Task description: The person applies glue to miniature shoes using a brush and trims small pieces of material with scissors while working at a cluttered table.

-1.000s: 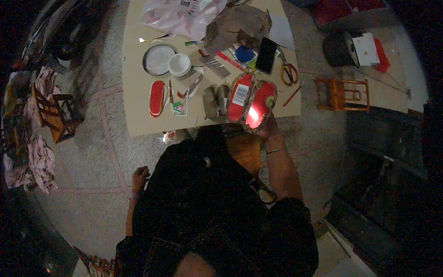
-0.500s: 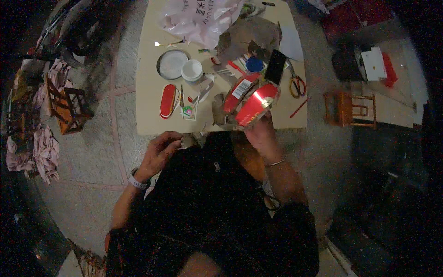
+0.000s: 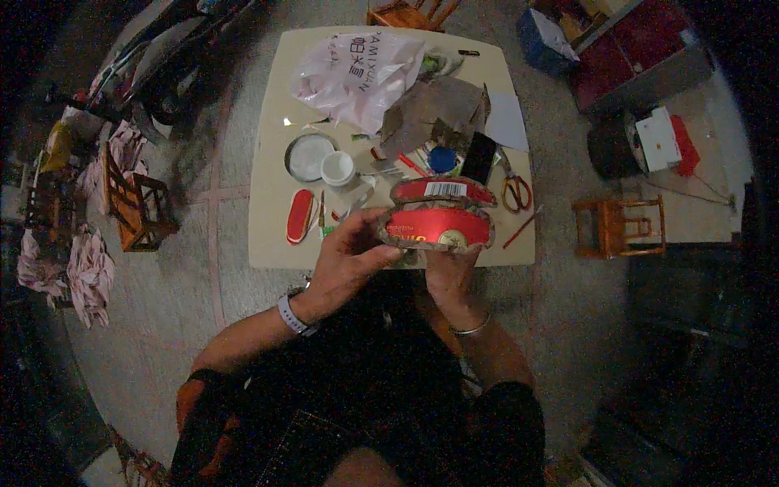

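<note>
Left hand (image 3: pixel 350 258) has come up and the front red piece (image 3: pixel 434 225) swung crosswise; left fingers clamp its left end. Right hand (image 3: pixel 451 280) sits under it, fingers hidden, closure can't be told. Rear red piece (image 3: pixel 445 190) just beyond fingers, over bench (image 3: pixel 272 243). Likely two-handed handling now.

Soles (image 3: pixel 414 223) in hands (image 3: pixel 349 268); on tbl (image 3: pixel 272 231) beyond, phone (image 3: pixel 479 157) betw. tub (image 3: pixel 337 169) L & scissors (image 3: pixel 516 193) R

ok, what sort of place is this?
Likely a room in a home used as a makeshift workspace, though that's not certain: a cluttered table with scissors, small wooden chairs around it, and pink cloth at the left.
</note>
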A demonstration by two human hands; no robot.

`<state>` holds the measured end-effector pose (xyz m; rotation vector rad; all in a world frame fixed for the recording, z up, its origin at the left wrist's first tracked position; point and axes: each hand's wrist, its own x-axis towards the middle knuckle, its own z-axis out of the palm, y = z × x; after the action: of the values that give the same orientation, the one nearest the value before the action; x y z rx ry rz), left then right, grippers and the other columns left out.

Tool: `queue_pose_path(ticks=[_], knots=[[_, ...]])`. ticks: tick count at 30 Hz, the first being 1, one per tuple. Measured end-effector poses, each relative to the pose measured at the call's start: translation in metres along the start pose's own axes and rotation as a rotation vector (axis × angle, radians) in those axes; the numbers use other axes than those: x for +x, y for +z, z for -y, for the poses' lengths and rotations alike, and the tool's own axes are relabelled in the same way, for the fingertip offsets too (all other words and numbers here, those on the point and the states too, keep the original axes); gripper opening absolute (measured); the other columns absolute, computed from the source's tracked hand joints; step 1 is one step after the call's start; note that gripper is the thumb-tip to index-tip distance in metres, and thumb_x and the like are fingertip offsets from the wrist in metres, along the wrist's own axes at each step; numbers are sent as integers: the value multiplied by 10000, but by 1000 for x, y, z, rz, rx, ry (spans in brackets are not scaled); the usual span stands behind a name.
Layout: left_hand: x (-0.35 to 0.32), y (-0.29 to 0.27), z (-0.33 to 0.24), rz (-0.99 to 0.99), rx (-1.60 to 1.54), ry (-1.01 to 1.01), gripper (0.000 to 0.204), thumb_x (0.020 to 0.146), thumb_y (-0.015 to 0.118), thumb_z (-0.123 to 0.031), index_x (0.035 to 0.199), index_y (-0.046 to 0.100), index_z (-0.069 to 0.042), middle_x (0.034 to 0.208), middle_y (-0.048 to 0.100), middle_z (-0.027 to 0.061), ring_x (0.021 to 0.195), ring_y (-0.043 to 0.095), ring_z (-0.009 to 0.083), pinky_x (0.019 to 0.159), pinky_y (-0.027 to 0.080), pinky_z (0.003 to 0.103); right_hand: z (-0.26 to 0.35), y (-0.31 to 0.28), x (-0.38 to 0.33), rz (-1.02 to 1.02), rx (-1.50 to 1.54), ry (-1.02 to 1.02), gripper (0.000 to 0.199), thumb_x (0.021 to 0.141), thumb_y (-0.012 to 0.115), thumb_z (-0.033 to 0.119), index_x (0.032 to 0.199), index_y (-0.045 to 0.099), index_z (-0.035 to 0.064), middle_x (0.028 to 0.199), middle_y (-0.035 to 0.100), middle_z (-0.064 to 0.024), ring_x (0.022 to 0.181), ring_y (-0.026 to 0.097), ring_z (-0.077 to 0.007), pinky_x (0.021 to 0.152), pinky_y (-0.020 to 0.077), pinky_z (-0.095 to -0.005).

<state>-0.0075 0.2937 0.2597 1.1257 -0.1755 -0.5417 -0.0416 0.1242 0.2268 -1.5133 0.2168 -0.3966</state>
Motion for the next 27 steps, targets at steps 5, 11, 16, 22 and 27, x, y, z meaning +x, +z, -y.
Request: queue_pose_path(ticks=[5,11,16,22,27], knots=[[5,14,1,-98,-139,70,526,845,715,-63,1317,488,-15,1243,593,69,1097,582,157,934,493,318,15,-2,8,62,58,-66,292,919,655,160,1169,577,33,1238,585,-109,1138,570,-215,928,495,-386],[8,36,15,-97,-177,184,565,825,735,-101,1324,481,-27,1269,573,65,1120,564,162,954,476,329,-4,-22,-6,-8,44,-99,359,889,646,64,1221,517,14,1203,592,-120,1090,596,-242,928,489,-390],[18,55,6,-102,-224,186,599,816,742,-116,1338,462,-31,1284,546,73,1161,538,175,988,454,336,12,-29,4,46,133,24,504,810,675,-26,1263,462,32,1211,575,-116,1106,587,-259,928,520,-390],[30,68,14,-103,-189,203,560,841,699,-151,1334,461,-34,1304,520,85,1183,524,195,1007,443,347,11,-42,13,58,67,72,489,829,695,38,1263,468,25,1185,595,-112,1114,585,-239,931,515,-373],[48,53,33,-136,-210,195,510,927,629,-256,1349,436,-45,1273,558,102,1187,537,235,1014,454,394,-15,-54,24,218,66,22,296,885,646,48,1166,558,13,1026,666,-113,949,642,-210,821,542,-359]])
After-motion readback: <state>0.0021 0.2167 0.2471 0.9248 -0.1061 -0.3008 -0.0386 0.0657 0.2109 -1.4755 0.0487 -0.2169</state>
